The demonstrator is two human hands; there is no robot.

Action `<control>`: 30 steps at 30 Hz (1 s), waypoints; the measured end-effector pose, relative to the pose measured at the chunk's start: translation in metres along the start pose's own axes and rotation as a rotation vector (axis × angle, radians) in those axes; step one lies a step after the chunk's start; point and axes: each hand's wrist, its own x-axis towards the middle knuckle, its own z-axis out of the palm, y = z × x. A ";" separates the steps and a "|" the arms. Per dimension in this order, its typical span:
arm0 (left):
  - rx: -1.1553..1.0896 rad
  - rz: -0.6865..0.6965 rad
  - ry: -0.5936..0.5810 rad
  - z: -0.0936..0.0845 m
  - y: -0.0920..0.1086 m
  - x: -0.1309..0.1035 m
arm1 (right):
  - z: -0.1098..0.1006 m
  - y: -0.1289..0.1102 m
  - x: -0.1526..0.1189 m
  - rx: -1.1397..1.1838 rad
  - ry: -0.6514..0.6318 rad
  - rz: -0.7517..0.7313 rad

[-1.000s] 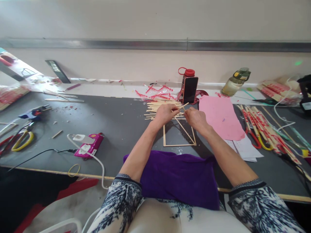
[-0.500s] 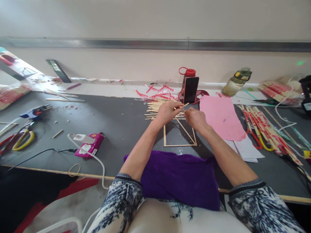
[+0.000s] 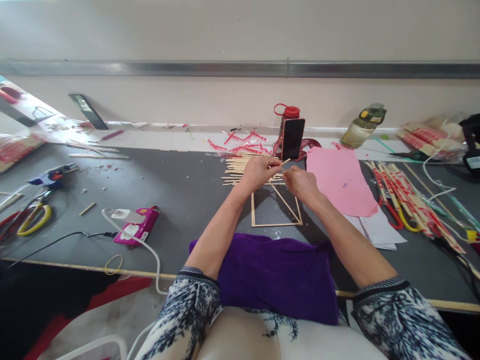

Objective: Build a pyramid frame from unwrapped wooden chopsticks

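My left hand (image 3: pixel 259 171) pinches a short wooden stick (image 3: pixel 285 162) whose end pokes out past the fingertips. Close beside it, my right hand (image 3: pixel 300 181) is closed, its fingertips at the lower end of a stick piece; the exact contact is hard to make out. Below both hands lies a rectangular frame of thin sticks (image 3: pixel 275 225) with a diagonal brace; my hands cover its far side. A heap of loose wooden chopsticks (image 3: pixel 234 170) lies behind and left of my left hand.
A phone (image 3: pixel 293 139) leans on a red-capped bottle (image 3: pixel 291 112) behind my hands. Pink paper (image 3: pixel 341 182) lies to the right, then scissors (image 3: pixel 407 222) and wrapped chopsticks (image 3: pixel 420 205). A purple cloth (image 3: pixel 277 280) hangs over the front edge. At left are a glue gun (image 3: pixel 48 177) and a magenta pack (image 3: pixel 137 230).
The whole view has shifted very slightly. Both hands keep nearly the same place and grip, and the stick frame lies as before.
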 end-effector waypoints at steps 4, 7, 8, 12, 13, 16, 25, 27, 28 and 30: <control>0.005 -0.023 0.009 -0.001 0.002 0.001 | 0.000 0.000 0.000 0.003 0.010 -0.007; 0.015 -0.036 0.008 -0.002 0.002 0.001 | -0.002 0.000 -0.001 0.009 0.005 -0.008; 0.014 -0.036 0.006 -0.002 0.002 0.001 | -0.002 0.000 -0.001 0.013 0.005 -0.008; 0.007 -0.047 0.023 -0.001 0.002 0.001 | -0.003 0.009 -0.005 0.078 0.066 -0.012; 0.008 -0.051 0.029 -0.001 0.002 0.001 | -0.002 0.014 -0.007 0.107 0.102 -0.005; 0.019 -0.047 0.029 -0.001 0.002 0.001 | 0.004 0.034 -0.014 0.201 0.217 0.029; 0.041 -0.081 0.045 0.000 0.004 -0.001 | 0.036 0.058 -0.051 0.306 0.191 0.011; 0.044 -0.083 0.041 0.000 0.004 -0.001 | 0.038 0.051 -0.057 0.307 0.158 -0.007; 0.048 -0.083 0.035 -0.001 0.005 0.000 | 0.038 0.047 -0.059 0.306 0.145 -0.013; 0.065 -0.085 0.024 -0.001 0.006 0.000 | 0.038 0.040 -0.062 0.305 0.127 -0.018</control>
